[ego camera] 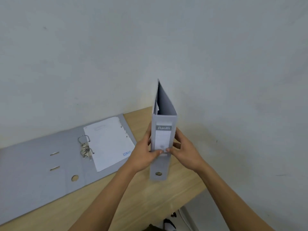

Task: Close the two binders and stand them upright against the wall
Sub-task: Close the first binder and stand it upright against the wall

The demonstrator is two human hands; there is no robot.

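A closed grey binder (164,120) stands upright on the wooden table (133,197), its labelled spine facing me and its far edge close to the white wall (150,47). My left hand (146,152) grips the spine's left side and my right hand (183,150) grips its right side, thumbs meeting on the label. A second grey binder (41,164) lies open and flat on the table to the left, metal ring mechanism (85,147) exposed, with a white punched sheet (108,142) on its right half.
The table's right edge ends just right of the upright binder, with floor and a foot (168,224) below. The open binder's back edge lies along the wall.
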